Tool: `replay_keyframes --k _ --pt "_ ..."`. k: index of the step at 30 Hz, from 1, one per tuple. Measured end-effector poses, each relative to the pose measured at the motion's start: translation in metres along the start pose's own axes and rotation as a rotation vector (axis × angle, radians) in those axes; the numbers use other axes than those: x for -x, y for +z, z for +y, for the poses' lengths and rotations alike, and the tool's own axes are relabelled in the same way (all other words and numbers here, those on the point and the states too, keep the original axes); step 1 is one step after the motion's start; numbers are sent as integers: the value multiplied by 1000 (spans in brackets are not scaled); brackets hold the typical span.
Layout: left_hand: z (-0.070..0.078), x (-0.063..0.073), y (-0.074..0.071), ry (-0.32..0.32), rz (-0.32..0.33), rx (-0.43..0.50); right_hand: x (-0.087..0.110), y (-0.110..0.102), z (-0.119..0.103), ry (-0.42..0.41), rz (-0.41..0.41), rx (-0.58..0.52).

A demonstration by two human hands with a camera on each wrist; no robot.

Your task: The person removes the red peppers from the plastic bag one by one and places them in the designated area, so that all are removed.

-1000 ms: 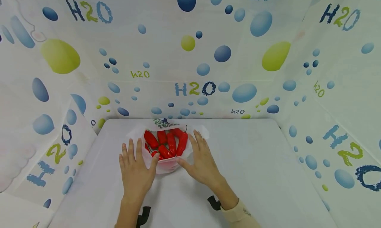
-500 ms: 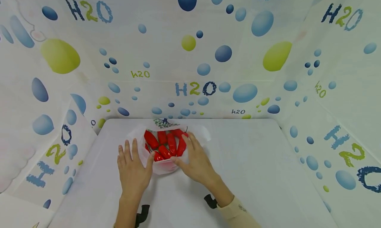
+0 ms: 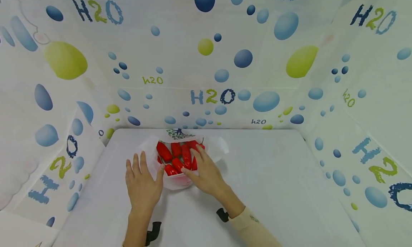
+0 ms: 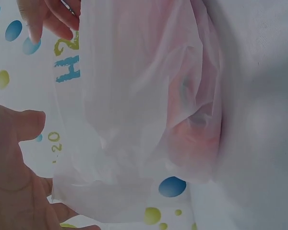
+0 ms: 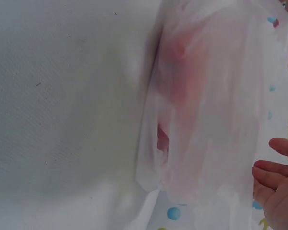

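Note:
A thin whitish plastic bag (image 3: 176, 182) lies with its mouth spread open, and several red peppers (image 3: 165, 152) show inside. To the bag's left is my left hand (image 3: 143, 184), fingers extended and apart, its thumb near the front rim. My right hand (image 3: 206, 173) reaches over the bag's right side with lightly bent fingers, hiding part of the peppers. Neither hand holds anything. In the left wrist view, my left hand (image 4: 14, 167) is close to the bag's upper edge; whether it touches the film is hard to tell. My right hand (image 5: 281, 201) is by the film in the right wrist view.
The bag is on a white tabletop (image 3: 276, 182). White sheeting (image 3: 180, 53) with coloured spots and H2O lettering surrounds the table at the back and both sides. Dark wrist mounts (image 3: 153, 232) show beneath the forearms.
My right hand has moved left, from the bag's right edge to over its mouth. My left hand has drifted slightly left, away from the peppers. The bag stays nearly in place.

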State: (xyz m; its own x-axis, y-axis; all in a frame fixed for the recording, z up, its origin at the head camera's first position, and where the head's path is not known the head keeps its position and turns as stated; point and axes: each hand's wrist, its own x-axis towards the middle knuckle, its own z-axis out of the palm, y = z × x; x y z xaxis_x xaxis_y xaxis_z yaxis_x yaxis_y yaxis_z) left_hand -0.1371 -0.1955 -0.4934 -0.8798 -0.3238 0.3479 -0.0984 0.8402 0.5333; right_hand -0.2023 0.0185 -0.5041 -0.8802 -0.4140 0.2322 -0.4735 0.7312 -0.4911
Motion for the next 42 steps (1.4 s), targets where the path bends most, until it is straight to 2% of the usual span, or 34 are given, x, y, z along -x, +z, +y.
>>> replay_keyframes --k 12,20,28,37,42 --pt "-7 -5 7 -54 16 -18 -5 11 4 27 -38 -26" --pt "-12 -8 14 -55 115 61 -12 23 9 43 -42 -12" --pt "-17 -10 22 -95 154 114 -15 26 6 67 -55 1" --pt "-24 -13 25 -183 134 134 -17 34 8 51 -14 15" --pt "-27 -13 27 -180 137 133 -17 37 9 53 -7 32"
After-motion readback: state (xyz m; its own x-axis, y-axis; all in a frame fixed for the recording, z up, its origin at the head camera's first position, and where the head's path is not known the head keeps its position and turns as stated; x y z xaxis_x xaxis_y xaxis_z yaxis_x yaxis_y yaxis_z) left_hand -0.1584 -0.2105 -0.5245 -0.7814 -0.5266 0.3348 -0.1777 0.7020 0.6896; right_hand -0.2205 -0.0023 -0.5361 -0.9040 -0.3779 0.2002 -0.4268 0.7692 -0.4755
